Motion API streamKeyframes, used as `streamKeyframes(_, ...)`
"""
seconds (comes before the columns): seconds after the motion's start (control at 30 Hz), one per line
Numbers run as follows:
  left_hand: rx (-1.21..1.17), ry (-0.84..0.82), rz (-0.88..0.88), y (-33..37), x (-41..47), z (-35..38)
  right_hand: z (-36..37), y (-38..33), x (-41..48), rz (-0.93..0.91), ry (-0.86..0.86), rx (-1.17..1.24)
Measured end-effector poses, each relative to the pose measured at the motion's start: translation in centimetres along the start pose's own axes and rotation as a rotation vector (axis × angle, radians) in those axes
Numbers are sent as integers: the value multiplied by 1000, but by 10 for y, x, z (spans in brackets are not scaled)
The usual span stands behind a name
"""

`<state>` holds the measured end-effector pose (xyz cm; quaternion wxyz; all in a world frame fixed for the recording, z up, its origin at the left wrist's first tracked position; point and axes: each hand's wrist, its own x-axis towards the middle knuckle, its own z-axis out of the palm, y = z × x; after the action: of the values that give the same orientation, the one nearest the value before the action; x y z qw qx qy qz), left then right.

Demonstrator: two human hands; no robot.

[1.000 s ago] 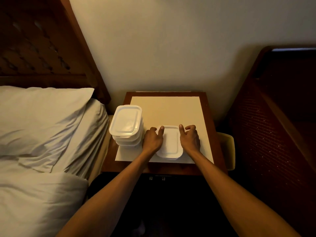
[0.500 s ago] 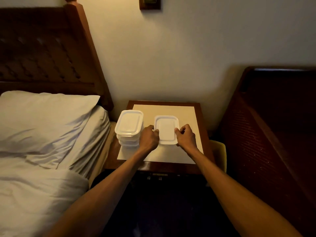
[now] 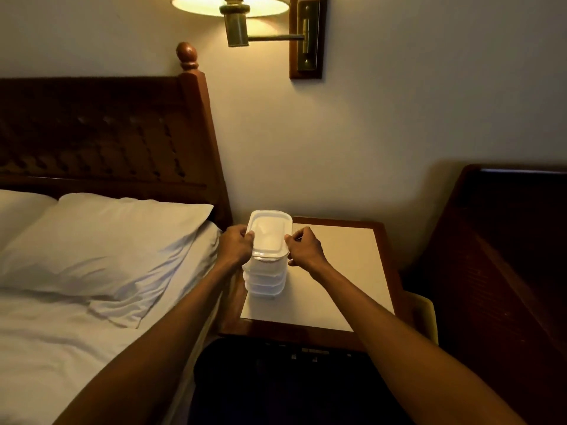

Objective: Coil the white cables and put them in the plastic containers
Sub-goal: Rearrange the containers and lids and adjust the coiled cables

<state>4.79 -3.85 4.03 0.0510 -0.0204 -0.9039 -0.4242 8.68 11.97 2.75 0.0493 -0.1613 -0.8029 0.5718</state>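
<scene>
- The left hand (image 3: pixel 236 245) grips the left edge of the top container (image 3: pixel 269 233), with its fingers curled round the rim and the thumb on the near side.
- The right hand (image 3: pixel 306 250) pinches the right edge of the same container, with fingers bent and fingertips on the lid's rim.
- The top container is a white-lidded, clear-walled plastic box, held level between the two hands.
- It is directly above the stack of containers (image 3: pixel 265 280); I cannot tell whether it rests on the stack or hangs just clear of it.
- The stack stands on the left part of the bench (image 3: pixel 337 271), near the edge that faces the bed. Its lidded boxes are aligned one on another.
- The bench has a pale top inside a dark wooden frame.
- The bed (image 3: pixel 61 348) lies just beside the bench on the left, with white sheets and a white pillow (image 3: pixel 101 240) against a dark carved headboard (image 3: pixel 107 133).
- A lit wall lamp (image 3: pixel 233 13) is fixed above the bench.
- A dark wooden cabinet (image 3: pixel 506 256) stands to the right of the bench.
- Both forearms reach in from the lower edge of the view.
</scene>
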Motion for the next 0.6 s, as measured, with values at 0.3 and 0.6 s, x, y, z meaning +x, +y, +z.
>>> streamKeyframes(0.3, -39, -113, -23, -43, 15, 9, 21, 23, 3, 18, -8, -112)
streamKeyframes(0.6, -691, -286, -453, -92, 15, 24, 37, 67, -6, 340, 48, 86)
